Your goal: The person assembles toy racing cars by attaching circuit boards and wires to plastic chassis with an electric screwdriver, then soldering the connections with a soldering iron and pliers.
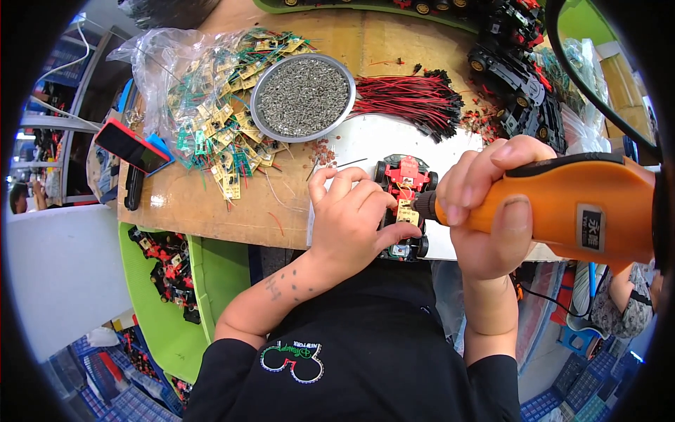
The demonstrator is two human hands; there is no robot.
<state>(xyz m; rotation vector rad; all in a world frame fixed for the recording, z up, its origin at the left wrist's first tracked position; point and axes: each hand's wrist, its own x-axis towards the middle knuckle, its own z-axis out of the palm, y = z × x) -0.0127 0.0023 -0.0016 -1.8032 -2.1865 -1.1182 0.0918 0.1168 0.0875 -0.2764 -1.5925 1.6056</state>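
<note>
A small toy car chassis (pixel 406 171), red and black with black wheels, lies on a white sheet at the table's front edge. My left hand (pixel 351 218) grips it from the left, thumb and fingers around a yellow circuit board (pixel 408 213) on it. In my right hand (pixel 492 204) is an orange electric screwdriver (pixel 552 200), held level with fingers wrapped round its body. The screwdriver's dark nose (pixel 424 205) reaches the circuit board from the right; its bit tip is too small to make out.
Behind my left hand stand a metal bowl of small screws (pixel 302 97) and a heap of circuit boards (pixel 225 133). Red and black wires (pixel 408 95) lie beyond the chassis. Car bodies (pixel 517 84) are piled at back right. A red phone (pixel 132 145) and green bin (pixel 151 302) are left.
</note>
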